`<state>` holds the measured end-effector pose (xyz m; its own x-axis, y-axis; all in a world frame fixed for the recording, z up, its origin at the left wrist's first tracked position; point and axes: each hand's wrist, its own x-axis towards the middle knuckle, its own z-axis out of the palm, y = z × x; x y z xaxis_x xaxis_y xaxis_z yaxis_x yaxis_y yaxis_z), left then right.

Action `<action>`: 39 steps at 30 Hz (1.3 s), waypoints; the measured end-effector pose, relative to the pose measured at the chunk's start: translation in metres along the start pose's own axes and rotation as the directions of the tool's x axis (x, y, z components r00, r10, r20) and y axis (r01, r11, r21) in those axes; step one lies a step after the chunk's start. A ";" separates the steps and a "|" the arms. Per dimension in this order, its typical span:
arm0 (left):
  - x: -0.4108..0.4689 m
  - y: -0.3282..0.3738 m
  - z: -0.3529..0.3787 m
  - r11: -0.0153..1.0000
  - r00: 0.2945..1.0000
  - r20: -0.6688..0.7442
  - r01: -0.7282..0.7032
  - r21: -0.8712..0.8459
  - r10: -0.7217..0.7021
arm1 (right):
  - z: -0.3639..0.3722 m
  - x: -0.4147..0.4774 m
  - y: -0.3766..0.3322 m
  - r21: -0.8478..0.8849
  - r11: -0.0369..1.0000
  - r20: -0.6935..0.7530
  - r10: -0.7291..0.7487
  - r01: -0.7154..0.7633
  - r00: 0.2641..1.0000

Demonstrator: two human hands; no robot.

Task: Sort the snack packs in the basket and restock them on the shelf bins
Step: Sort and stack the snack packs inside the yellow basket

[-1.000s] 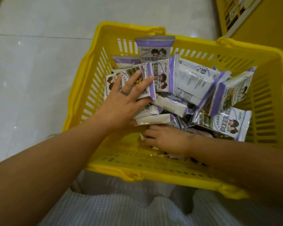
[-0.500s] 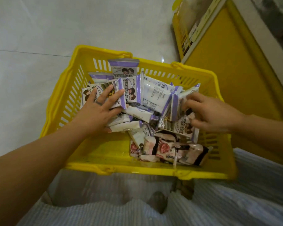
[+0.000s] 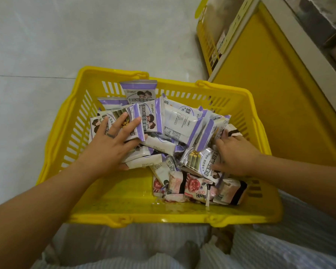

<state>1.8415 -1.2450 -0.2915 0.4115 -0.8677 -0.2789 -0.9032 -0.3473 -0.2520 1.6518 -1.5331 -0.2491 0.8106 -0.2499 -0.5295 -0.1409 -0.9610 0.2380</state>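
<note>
Ok so the yellow basket [image 3: 163, 216] sits on the pale tiled floor [image 3: 47, 45], right in front of the person's knees in striped fabric [image 3: 279, 249]. It's stuffed with snack packs. The purple-and-white packs [image 3: 182, 121] fill the far and middle part, piled every which way, and one of them [image 3: 139, 92] stands upright against the far wall. A smaller bunch of pink-and-red packs [image 3: 192, 187] lies in the near right corner. The near left part of the basket floor is bare yellow plastic.

The left hand [image 3: 109, 148] lies flat on a stack of the purple packs at the left side, with the fingers straight and spread, pressing down, and the thumb down by the stack's near edge. There's a dark ring [image 3: 110, 135] on one finger.

The right hand [image 3: 237, 154] is dug into the packs at the right side. Its fingertips are buried between upright packs and its thumb lies on a purple pack with seaweed rolls printed on it [image 3: 198, 162]. Honestly can't tell whether it's actually gripping anything.

Off to the right there's a yellow shelf unit [image 3: 279, 94], touching or just beside the basket's far right corner. A slotted yellow shelf bin [image 3: 208, 45] is up at the top; what's in it is too blurry to make out.
</note>
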 end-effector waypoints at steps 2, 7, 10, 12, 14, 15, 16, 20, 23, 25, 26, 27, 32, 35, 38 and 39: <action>0.001 0.000 0.000 1.000 1.000 0.012 0.002 0.002 -0.002 | 0.005 0.002 -0.006 0.082 0.995 0.036 0.054 -0.057 0.998; 0.001 0.001 0.000 1.000 1.000 0.028 0.011 0.010 -0.012 | -0.004 0.003 -0.010 0.269 0.959 0.126 0.058 -0.090 0.990; 0.001 0.001 -0.001 1.000 0.999 0.039 0.014 0.013 -0.014 | -0.021 -0.002 0.001 0.247 0.968 0.152 -0.086 0.047 0.985; 0.002 0.001 -0.002 1.000 0.999 0.044 0.012 0.010 -0.012 | -0.034 -0.006 0.012 0.095 0.986 0.073 -0.143 0.136 0.987; 0.001 0.002 -0.002 1.000 0.999 0.047 0.009 0.013 -0.010 | -0.044 -0.006 0.025 -0.014 0.983 -0.003 -0.185 0.185 0.983; 0.001 0.002 -0.002 1.000 0.999 0.046 0.008 0.012 -0.009 | -0.049 -0.006 0.030 -0.062 0.979 -0.038 -0.198 0.196 0.979; 0.001 0.002 -0.002 1.000 0.999 0.047 0.009 0.009 -0.009 | -0.052 -0.004 0.034 -0.103 0.975 -0.073 -0.203 0.195 0.976; 0.000 0.002 -0.003 1.000 0.998 0.056 0.006 0.007 -0.007 | -0.050 0.005 0.041 -0.114 0.986 -0.196 -0.144 0.123 0.970; 0.000 0.002 -0.004 1.000 0.998 0.061 0.003 0.006 -0.003 | -0.043 0.013 0.036 0.038 0.991 -0.210 -0.118 0.129 0.971; 0.000 0.002 -0.004 1.000 0.998 0.062 0.001 0.005 -0.001 | -0.036 0.018 0.031 0.084 0.979 -0.214 -0.163 0.184 0.963; 0.000 0.002 -0.004 1.000 0.998 0.060 -0.001 0.003 0.001 | -0.033 0.020 0.029 0.095 0.976 -0.229 -0.172 0.198 0.958; 0.000 0.002 -0.004 1.000 0.998 0.058 -0.004 -0.003 0.004 | -0.030 0.020 0.029 0.103 0.974 -0.246 -0.171 0.201 0.954; 0.001 0.002 -0.007 1.000 0.996 0.087 -0.001 0.007 0.000 | -0.025 0.015 0.031 0.111 0.971 -0.375 -0.155 0.210 0.914; 0.000 0.002 -0.008 1.000 0.995 0.097 0.002 0.017 -0.004 | -0.020 0.013 0.026 0.038 0.971 -0.457 -0.194 0.237 0.868; 0.000 0.002 -0.008 1.000 0.996 0.090 0.001 0.010 -0.002 | -0.021 0.018 0.024 0.171 0.953 -0.394 -0.167 0.251 0.904; 0.000 0.002 -0.008 1.000 0.996 0.087 0.001 0.003 -0.001 | -0.023 0.023 0.025 0.208 0.951 -0.368 -0.142 0.230 0.919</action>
<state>1.8389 -1.2480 -0.2846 0.4218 -0.8331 -0.3579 -0.9024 -0.3474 -0.2547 1.6796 -1.5597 -0.2367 0.9740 -0.0499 -0.2209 -0.0658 -0.9957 -0.0653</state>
